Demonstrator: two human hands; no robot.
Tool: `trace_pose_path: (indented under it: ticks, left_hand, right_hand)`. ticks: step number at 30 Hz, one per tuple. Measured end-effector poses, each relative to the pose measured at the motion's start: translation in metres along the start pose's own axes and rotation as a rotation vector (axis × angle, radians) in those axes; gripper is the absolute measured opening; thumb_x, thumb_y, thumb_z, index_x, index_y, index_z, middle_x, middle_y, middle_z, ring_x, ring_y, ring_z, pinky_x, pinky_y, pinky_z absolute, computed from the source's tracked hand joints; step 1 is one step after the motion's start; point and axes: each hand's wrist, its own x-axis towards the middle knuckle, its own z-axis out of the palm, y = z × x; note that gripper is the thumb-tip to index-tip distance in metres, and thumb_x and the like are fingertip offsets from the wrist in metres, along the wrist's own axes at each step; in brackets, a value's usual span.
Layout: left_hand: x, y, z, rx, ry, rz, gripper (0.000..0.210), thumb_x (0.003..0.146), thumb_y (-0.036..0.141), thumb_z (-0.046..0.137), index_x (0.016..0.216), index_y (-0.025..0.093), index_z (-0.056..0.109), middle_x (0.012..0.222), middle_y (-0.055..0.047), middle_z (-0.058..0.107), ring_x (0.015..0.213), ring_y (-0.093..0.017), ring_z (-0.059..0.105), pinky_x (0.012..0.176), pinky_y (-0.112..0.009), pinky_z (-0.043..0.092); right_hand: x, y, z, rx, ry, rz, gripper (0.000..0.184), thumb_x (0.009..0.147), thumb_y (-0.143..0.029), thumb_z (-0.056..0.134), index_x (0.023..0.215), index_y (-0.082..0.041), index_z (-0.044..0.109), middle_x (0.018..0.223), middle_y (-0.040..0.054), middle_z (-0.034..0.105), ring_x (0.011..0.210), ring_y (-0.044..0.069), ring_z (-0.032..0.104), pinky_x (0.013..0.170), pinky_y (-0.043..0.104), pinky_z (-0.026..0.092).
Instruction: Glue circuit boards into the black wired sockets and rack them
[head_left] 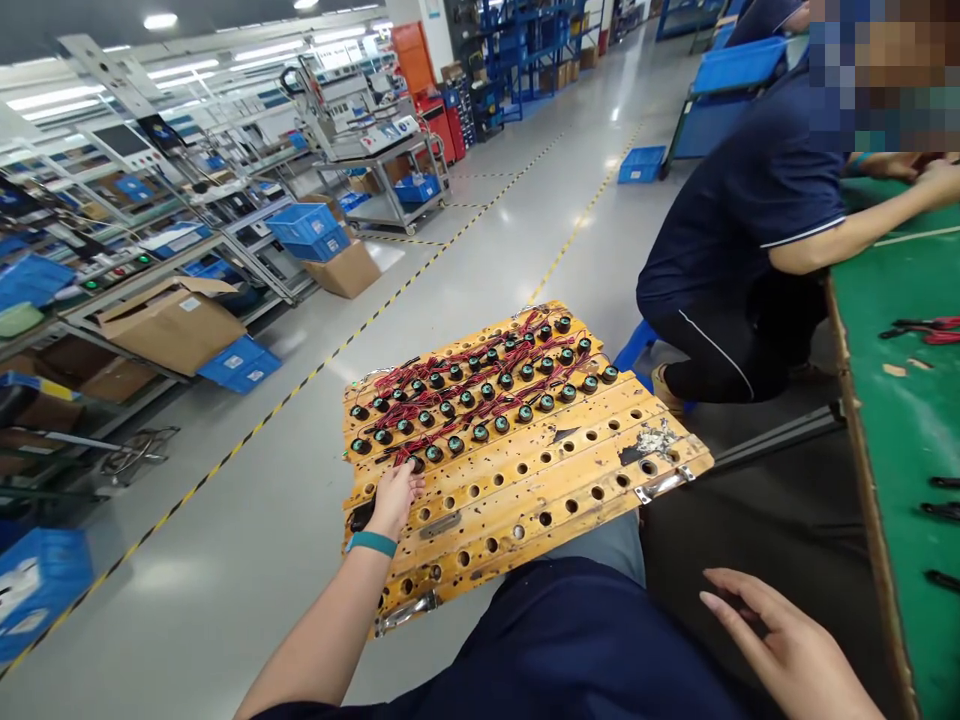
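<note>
A yellow wooden board (540,470) with rows of round holes lies before me, tilted in view, with metal handles on its near edge. Rows of small black round wired parts (501,425) with greenish tops sit in its far half, their red and black wires (450,375) bundled between the rows. My left hand (399,495), with a teal wristband, reaches over the board's left side. Its fingers are curled at a round wired part (415,464) at the left end of the nearest filled row. My right hand (784,640) is off the board at lower right, thumb and fingers apart, holding nothing.
A co-worker (742,200) sits at right by a green-topped table (900,400) bearing black and red wired pieces. At left stand workbenches, a cardboard box (176,320) and blue bins (240,362). Yellow-black tape (300,385) crosses the grey floor.
</note>
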Motion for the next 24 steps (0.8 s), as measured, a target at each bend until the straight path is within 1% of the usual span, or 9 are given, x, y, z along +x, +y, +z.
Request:
trace_pose_path:
  ticks: [2,4,9,17,24]
  left_hand:
    - [0.004,0.001,-0.003,0.034,0.000,0.015,0.034,0.098,0.035,0.064,0.126,0.016,0.062,0.122,-0.010,0.067,0.100,-0.022,0.068,0.085,-0.041,0.061]
    - [0.008,0.002,-0.005,0.059,0.011,0.030,0.034,0.098,0.036,0.064,0.126,0.016,0.062,0.124,-0.010,0.066,0.103,-0.023,0.068,0.087,-0.043,0.060]
    - [0.015,-0.004,-0.005,0.091,0.059,0.060,0.036,0.098,0.037,0.064,0.127,0.016,0.062,0.124,-0.010,0.066,0.104,-0.023,0.068,0.087,-0.044,0.060]
    - [0.004,-0.014,-0.008,0.089,0.101,0.075,0.034,0.099,0.035,0.064,0.126,0.016,0.062,0.120,-0.009,0.067,0.098,-0.021,0.069,0.083,-0.040,0.061]
    - [-0.001,-0.014,-0.016,0.091,0.077,0.085,0.029,0.099,0.034,0.064,0.121,0.015,0.063,0.113,-0.008,0.068,0.091,-0.019,0.069,0.077,-0.036,0.061]
  right_hand:
    - [0.001,0.001,-0.002,0.006,-0.019,0.030,0.055,0.089,-0.072,0.057,0.102,-0.023,0.078,0.107,0.0102,0.079,0.087,0.028,0.078,0.071,0.034,0.067]
    - [0.003,0.002,-0.003,0.015,-0.045,0.041,0.055,0.087,-0.072,0.058,0.102,-0.023,0.078,0.104,0.0099,0.080,0.087,0.028,0.078,0.068,0.033,0.067]
    - [0.007,0.005,0.001,0.001,-0.086,0.022,0.054,0.087,-0.072,0.059,0.099,-0.023,0.078,0.101,0.0091,0.081,0.087,0.029,0.079,0.067,0.034,0.067]
    - [0.002,0.015,0.010,-0.035,-0.112,0.003,0.058,0.088,-0.075,0.055,0.100,-0.023,0.079,0.102,0.0091,0.081,0.088,0.029,0.079,0.071,0.036,0.068]
    - [0.002,0.009,0.014,-0.045,-0.162,-0.009,0.056,0.089,-0.073,0.056,0.101,-0.023,0.079,0.102,0.0093,0.081,0.087,0.030,0.079,0.072,0.038,0.068]
